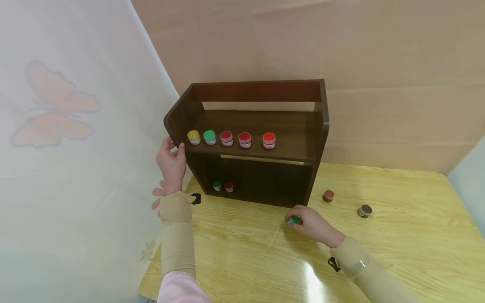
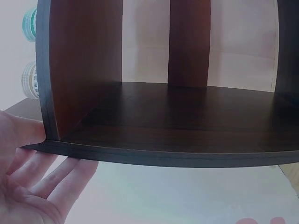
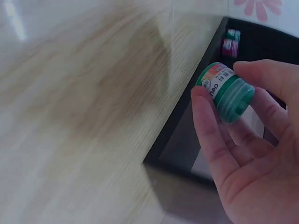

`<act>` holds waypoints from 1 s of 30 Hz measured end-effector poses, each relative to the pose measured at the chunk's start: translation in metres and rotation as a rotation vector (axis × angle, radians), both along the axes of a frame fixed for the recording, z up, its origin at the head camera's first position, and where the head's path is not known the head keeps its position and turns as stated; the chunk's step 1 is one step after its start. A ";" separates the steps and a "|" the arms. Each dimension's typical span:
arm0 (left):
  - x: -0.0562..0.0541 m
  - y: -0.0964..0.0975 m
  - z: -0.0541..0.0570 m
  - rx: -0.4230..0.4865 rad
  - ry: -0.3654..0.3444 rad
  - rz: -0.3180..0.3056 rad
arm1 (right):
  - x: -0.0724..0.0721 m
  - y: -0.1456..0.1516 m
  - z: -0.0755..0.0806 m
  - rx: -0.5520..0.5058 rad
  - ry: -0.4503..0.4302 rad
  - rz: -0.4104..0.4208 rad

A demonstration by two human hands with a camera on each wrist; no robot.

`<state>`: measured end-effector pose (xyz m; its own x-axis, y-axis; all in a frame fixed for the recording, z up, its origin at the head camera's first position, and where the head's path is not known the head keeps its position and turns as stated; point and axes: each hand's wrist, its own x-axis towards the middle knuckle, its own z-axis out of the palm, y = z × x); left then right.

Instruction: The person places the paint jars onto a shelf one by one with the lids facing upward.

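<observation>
A dark brown two-tier shelf [image 1: 261, 126] stands on the table. My left hand [image 1: 172, 162] holds its left side panel near the upper board, the thumb [image 2: 29, 130] at the front edge and the other fingers along the outer face. Between the thumb and fingers of my right hand [image 1: 312, 225] is a small green paint jar [image 3: 224, 91], tilted, just in front of the shelf's lower right corner. On the upper board stand several paint jars: a yellow jar [image 1: 194, 137], a green one and several red ones. A green jar [image 1: 217, 186] and a dark red jar [image 1: 229, 187] sit on the lower level.
Right of the shelf, a brown-red jar [image 1: 328, 195] and a dark jar [image 1: 365, 211] stand on the wooden table [image 1: 413, 235]. A thin pale stick-like line [image 1: 274, 237] shows on the table near the right hand. A white butterfly-print curtain [image 1: 94, 189] hangs close on the left.
</observation>
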<state>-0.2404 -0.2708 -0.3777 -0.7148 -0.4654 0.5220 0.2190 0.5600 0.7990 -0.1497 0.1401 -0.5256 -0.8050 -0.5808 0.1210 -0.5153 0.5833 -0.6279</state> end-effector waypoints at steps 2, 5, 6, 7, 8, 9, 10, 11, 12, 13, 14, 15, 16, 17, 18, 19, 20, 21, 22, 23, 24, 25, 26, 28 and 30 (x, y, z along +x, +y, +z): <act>0.000 0.000 -0.001 0.005 -0.003 -0.008 | -0.005 -0.010 0.002 0.018 -0.006 0.016; 0.000 0.001 -0.001 0.004 -0.008 -0.012 | -0.016 -0.024 0.008 0.041 -0.025 0.028; 0.000 0.001 -0.001 0.001 -0.009 -0.008 | -0.021 -0.028 0.009 0.046 -0.029 0.026; 0.000 0.001 -0.001 -0.001 -0.007 -0.005 | -0.026 -0.033 0.010 0.044 -0.033 0.023; 0.000 0.001 -0.001 -0.007 -0.006 0.001 | -0.031 -0.037 0.010 0.040 -0.036 0.020; 0.000 0.001 -0.001 -0.008 -0.003 0.003 | -0.037 -0.042 0.010 0.033 -0.035 0.017; 0.000 0.001 0.000 -0.009 -0.001 0.007 | -0.042 -0.046 0.010 0.023 -0.035 0.012; 0.000 0.001 0.000 -0.011 0.000 0.009 | -0.047 -0.051 0.009 0.013 -0.035 0.006; 0.000 0.001 0.001 -0.012 -0.001 0.010 | -0.052 -0.055 0.009 0.003 -0.044 0.000; 0.001 0.001 0.001 -0.011 -0.001 0.009 | -0.058 -0.059 0.008 -0.006 -0.059 -0.010; 0.001 0.001 0.001 -0.013 -0.002 0.009 | -0.062 -0.062 0.007 -0.013 -0.072 -0.018; 0.001 0.001 0.001 -0.013 -0.002 0.005 | -0.067 -0.066 0.005 -0.019 -0.094 -0.029; 0.001 0.001 0.001 -0.013 -0.002 0.004 | -0.070 -0.070 0.004 -0.024 -0.114 -0.045; 0.001 0.001 0.000 -0.012 -0.001 0.001 | -0.073 -0.074 0.002 -0.027 -0.130 -0.059; 0.001 0.001 -0.001 -0.013 -0.001 0.000 | -0.076 -0.078 0.001 -0.031 -0.145 -0.074; 0.001 0.000 -0.001 -0.012 0.002 -0.004 | -0.078 -0.081 -0.001 -0.037 -0.157 -0.085; 0.001 0.000 -0.002 -0.013 0.004 -0.007 | -0.080 -0.085 -0.003 -0.044 -0.149 -0.093; 0.001 0.000 -0.002 -0.013 0.005 -0.010 | -0.080 -0.088 -0.004 -0.054 -0.154 -0.108; 0.001 0.000 -0.002 -0.014 0.004 -0.009 | -0.081 -0.091 -0.005 -0.063 -0.155 -0.120; 0.001 0.000 -0.002 -0.018 0.004 -0.007 | -0.082 -0.094 -0.008 -0.074 -0.155 -0.128; 0.001 0.001 -0.001 -0.019 0.003 -0.005 | -0.083 -0.097 -0.009 -0.081 -0.160 -0.137; 0.001 0.001 -0.001 -0.020 0.003 -0.003 | -0.084 -0.100 -0.011 -0.091 -0.169 -0.150; 0.001 0.001 0.000 -0.024 0.001 0.001 | -0.084 -0.103 -0.012 -0.098 -0.177 -0.166; 0.001 0.001 0.000 -0.028 -0.002 0.010 | -0.086 -0.108 -0.016 -0.107 -0.218 -0.198; 0.000 0.002 0.000 -0.027 -0.001 0.010 | -0.087 -0.112 -0.018 -0.106 -0.242 -0.227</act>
<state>-0.2402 -0.2691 -0.3781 -0.7108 -0.4583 0.5336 0.2120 0.5837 0.7838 -0.2369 0.0281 -0.5437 -0.9250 -0.3780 -0.0394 -0.2084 0.5912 -0.7792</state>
